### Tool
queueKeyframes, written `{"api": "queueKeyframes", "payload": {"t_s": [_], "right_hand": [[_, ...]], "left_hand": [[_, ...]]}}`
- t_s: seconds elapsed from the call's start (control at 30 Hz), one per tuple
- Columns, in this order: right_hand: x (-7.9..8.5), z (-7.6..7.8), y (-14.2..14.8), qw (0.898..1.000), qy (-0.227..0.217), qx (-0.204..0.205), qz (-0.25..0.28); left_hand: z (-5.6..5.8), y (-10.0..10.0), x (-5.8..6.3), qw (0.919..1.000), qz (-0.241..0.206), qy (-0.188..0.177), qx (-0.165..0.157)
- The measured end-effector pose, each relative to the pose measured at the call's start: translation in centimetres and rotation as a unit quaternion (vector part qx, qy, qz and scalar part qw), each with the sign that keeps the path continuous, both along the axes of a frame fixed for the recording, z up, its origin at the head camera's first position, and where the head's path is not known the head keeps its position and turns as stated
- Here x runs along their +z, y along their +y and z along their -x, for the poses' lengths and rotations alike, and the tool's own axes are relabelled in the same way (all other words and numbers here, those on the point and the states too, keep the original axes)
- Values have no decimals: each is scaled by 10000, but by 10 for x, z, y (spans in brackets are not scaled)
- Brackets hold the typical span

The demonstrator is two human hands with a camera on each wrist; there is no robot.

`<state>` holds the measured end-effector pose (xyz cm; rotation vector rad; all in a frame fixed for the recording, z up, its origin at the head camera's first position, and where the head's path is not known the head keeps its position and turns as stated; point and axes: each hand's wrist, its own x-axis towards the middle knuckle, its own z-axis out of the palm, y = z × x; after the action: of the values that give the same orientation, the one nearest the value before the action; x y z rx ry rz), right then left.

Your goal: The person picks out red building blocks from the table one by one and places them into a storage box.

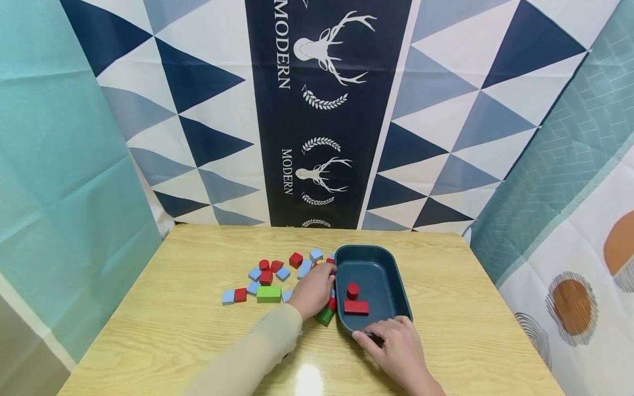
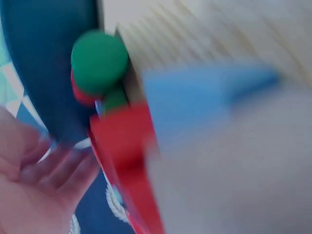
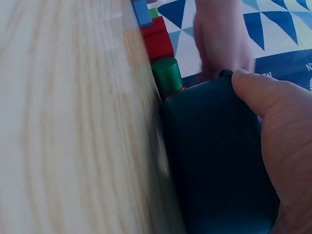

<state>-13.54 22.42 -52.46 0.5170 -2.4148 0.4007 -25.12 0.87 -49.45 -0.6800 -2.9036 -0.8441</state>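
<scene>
From where I stand across the table point(image 1: 446, 286), reading the dark blue tray point(image 1: 369, 275) as a dial with twelve at its far end, the person's right hand point(image 1: 396, 344) grips the rim between five and six, thumb against the outside. The left hand point(image 1: 314, 289) reaches in at about nine to ten, fingertips by the rim; it is blurred, and I can't tell whether those fingers hold anything. Inside, left of centre, a red cylinder point(image 1: 353, 291) stands toward nine, and a red block point(image 1: 356, 308) lies toward eight. Just outside at eight sits a green cylinder point(image 1: 324, 317); farther out toward nine, a light green block point(image 1: 269, 295) lies among scattered red and blue blocks point(image 1: 266, 278).
</scene>
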Motion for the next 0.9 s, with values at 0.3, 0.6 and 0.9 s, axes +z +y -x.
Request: {"api": "queueKeyframes", "payload": {"t_s": [0.3,0.6,0.9], "right_hand": [[0,1,4,9998,-142,-117,-56],[-2,0,3,9997,-245,-79,7],[1,-1,2,9995,-287,-95,22]], "left_hand": [[1,-36,-3,9925,577,-666,-842],[-10,-25,-8,9869,1391,-113,-806],[-8,-26,-14,9864,1402,371,-767]]}}
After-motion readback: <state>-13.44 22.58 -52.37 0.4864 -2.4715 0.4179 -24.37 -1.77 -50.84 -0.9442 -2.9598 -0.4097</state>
